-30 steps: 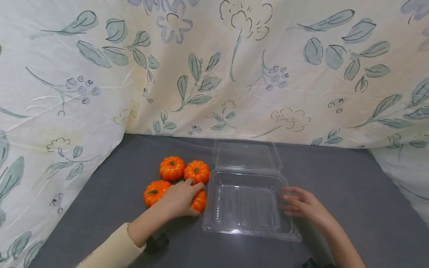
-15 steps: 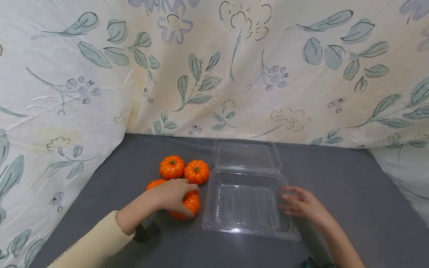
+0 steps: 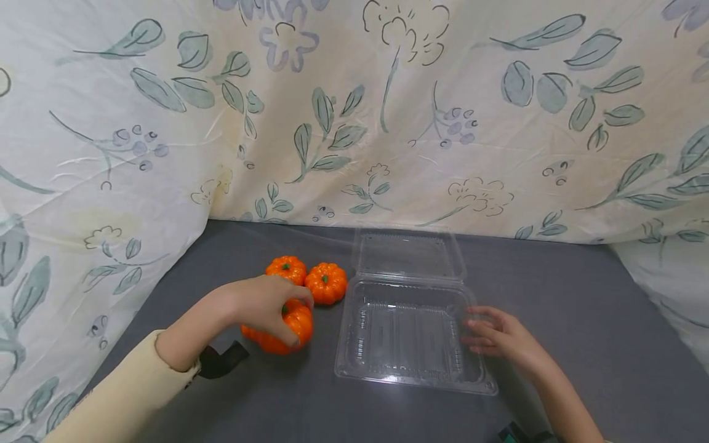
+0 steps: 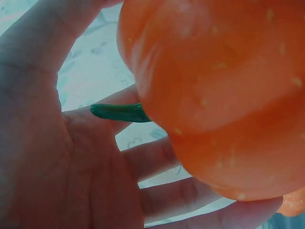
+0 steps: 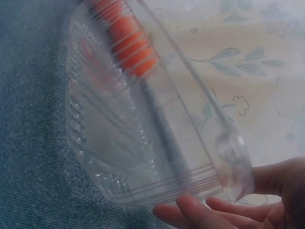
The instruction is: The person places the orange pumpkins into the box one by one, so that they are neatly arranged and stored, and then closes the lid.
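In the head view my left hand [image 3: 266,304] grips a small orange pumpkin [image 3: 299,320] from above, thumb on the near side and fingers on the far side. The left wrist view shows its green stem [image 4: 121,112] pointing at the palm. Another pumpkin [image 3: 250,333] is mostly hidden behind that hand. My right hand [image 3: 506,338] rests at the right side of a clear plastic clamshell container [image 3: 410,384], with loosely extended fingers [image 5: 190,212] against its outer wall in the right wrist view. The container lies open with nothing inside.
Two more pumpkins, one at the back [image 3: 285,269] and one [image 3: 326,284] near the container's left side, sit on the dark grey cloth [image 3: 565,307]. The container's lid [image 3: 407,253] lies folded back toward the floral curtain [image 3: 354,111].
My left hand has drawn the pumpkin leftward, away from the container and over the left pumpkin, which it now largely covers. The right hand and the container have stayed in place.
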Available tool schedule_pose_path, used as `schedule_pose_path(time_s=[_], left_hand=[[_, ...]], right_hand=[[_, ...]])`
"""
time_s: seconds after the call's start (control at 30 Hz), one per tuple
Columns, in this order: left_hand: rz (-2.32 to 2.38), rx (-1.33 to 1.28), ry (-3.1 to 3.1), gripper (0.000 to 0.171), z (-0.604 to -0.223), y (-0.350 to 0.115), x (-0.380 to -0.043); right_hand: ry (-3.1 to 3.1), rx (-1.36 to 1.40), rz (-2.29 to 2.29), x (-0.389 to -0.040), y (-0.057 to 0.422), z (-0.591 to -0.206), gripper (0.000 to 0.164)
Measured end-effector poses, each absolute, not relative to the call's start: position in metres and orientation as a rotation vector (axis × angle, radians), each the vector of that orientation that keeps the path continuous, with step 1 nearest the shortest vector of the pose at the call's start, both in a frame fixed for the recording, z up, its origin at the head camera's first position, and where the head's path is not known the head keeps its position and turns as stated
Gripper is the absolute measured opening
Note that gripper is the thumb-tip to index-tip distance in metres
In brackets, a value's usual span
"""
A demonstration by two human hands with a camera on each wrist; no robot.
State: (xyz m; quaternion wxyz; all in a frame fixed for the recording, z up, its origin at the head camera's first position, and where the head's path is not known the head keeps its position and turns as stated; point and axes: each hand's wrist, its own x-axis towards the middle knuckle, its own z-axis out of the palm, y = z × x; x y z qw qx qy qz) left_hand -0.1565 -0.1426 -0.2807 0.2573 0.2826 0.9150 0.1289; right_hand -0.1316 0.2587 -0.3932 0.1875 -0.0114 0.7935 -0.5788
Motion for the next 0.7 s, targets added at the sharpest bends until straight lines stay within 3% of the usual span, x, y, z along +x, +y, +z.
schedule_pose_path(time_s=[0.27, 0.7], left_hand=[[0.317, 0.797, 2.493, 0.045, -0.279, -0.136, -0.157], [0.263, 0.971, 2.560, 0.038, -0.269, -0.095, -0.165]], right_hand=[[2.231, -0.044, -1.631, -0.131, 0.259, -0.394, 0.056], [2.209, -0.055, -1.653, -0.132, 0.260, -0.392, 0.056]])
